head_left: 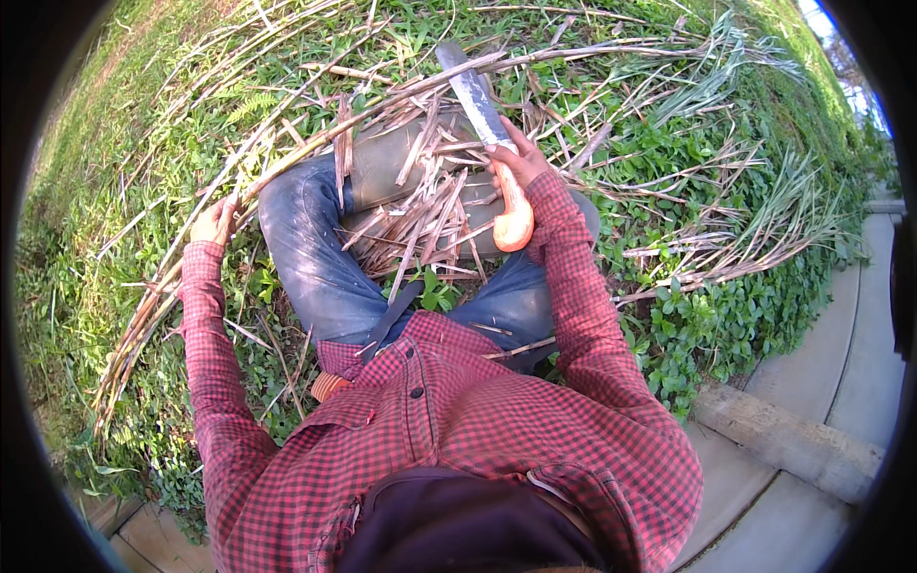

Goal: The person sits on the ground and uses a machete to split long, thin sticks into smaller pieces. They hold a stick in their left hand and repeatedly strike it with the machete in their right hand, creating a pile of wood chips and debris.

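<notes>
My right hand (521, 158) is closed round the pale orange, knobbed handle of a machete (474, 101). Its grey blade points away from me, over my crossed legs. At the left, my left hand (214, 222) grips a long dry stalk (315, 143). That stalk slants up to the right and meets the blade near its tip; which lies on top is hard to make out. Beneath my left hand and forearm runs a bundle of similar long stalks (143, 329). Between my legs lies a heap of split dry stalk pieces (430, 224), partly against my boots.
I sit on grass and low leafy plants. More dry stalks with grey-green leaf ends (735, 244) lie at the right. Beyond them are concrete slabs (855, 325) and a pale log-like post (783, 439). A dark strap (392, 320) lies across my lap.
</notes>
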### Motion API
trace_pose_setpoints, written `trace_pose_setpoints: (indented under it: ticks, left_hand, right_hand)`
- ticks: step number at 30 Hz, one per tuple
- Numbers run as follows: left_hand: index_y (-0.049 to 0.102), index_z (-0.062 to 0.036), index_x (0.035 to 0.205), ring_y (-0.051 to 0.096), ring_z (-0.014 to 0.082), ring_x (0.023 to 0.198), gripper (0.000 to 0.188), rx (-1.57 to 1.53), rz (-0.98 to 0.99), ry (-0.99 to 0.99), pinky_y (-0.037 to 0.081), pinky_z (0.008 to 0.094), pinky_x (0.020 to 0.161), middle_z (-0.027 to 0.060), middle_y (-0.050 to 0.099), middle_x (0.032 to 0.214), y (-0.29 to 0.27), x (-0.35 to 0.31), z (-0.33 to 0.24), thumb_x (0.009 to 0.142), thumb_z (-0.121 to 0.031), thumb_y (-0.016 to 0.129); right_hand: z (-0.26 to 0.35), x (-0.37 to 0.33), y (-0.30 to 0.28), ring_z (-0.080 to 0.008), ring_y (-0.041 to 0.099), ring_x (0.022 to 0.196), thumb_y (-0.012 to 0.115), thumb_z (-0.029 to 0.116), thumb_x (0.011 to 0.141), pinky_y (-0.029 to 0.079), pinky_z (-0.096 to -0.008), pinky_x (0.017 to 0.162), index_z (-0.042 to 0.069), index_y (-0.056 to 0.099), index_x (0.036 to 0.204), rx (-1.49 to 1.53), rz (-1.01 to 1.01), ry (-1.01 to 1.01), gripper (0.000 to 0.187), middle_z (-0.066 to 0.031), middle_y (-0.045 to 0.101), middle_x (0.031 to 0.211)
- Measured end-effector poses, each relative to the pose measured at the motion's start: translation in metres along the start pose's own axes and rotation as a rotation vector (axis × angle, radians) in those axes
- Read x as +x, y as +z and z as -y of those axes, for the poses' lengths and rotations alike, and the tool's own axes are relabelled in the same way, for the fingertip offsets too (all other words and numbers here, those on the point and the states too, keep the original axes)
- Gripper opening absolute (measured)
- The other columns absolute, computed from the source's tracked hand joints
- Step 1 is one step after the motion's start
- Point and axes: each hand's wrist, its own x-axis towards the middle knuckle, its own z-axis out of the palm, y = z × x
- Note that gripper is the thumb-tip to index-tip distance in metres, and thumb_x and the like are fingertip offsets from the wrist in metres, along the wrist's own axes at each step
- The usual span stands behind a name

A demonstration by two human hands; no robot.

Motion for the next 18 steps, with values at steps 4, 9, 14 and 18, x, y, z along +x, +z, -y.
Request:
trace_pose_setpoints:
  ticks: [4, 9, 14, 18]
  left_hand:
    - [0.061, -0.0035, 0.095, 0.058, 0.0171, 0.067, 0.038, 0.297, -0.330, 0.331, 0.044, 0.0289, 0.063, 0.0096, 0.063, 0.074, 0.022, 0.018, 0.025, 0.085, -0.039, 0.050]
    - [0.059, -0.0005, 0.103, 0.062, 0.0259, 0.086, 0.039, 0.300, -0.297, 0.274, 0.047, 0.0322, 0.076, 0.0162, 0.063, 0.090, 0.016, -0.002, 0.001, 0.084, -0.034, 0.054]
    - [0.057, -0.0033, 0.108, 0.061, 0.0311, 0.084, 0.040, 0.536, -0.332, 0.273, 0.047, 0.0371, 0.074, 0.0184, 0.062, 0.090, -0.002, -0.023, 0.098, 0.083, -0.034, 0.052]
    - [0.057, -0.0085, 0.110, 0.059, 0.0344, 0.087, 0.046, 0.491, -0.347, 0.207, 0.046, 0.0409, 0.074, 0.0189, 0.061, 0.095, -0.031, -0.049, 0.153, 0.083, -0.045, 0.046]
  right_hand:
    - [-0.024, 0.006, 0.025, -0.0139, 0.049, 0.041, 0.060, 0.008, 0.076, 0.044, -0.0285, 0.036, 0.016, 0.020, 0.137, 0.062, -0.215, -0.119, 0.074, -0.0066, 0.055, 0.064]
    - [-0.041, -0.029, 0.088, -0.0178, 0.043, 0.112, 0.066, 0.023, 0.076, 0.029, -0.0298, 0.098, 0.015, 0.032, 0.134, -0.452, 0.377, -0.274, 0.067, -0.0117, 0.050, 0.121]
    - [-0.029, -0.022, 0.060, -0.0194, 0.052, 0.100, 0.064, 0.019, 0.077, 0.043, -0.0323, 0.085, 0.016, 0.031, 0.134, -0.522, 0.186, -0.375, 0.066, -0.0126, 0.054, 0.113]
    - [0.007, 0.013, -0.040, -0.0156, 0.054, 0.048, 0.064, 0.010, 0.074, 0.046, -0.0281, 0.039, 0.017, 0.024, 0.136, -0.097, -0.156, -0.147, 0.074, -0.0085, 0.057, 0.067]
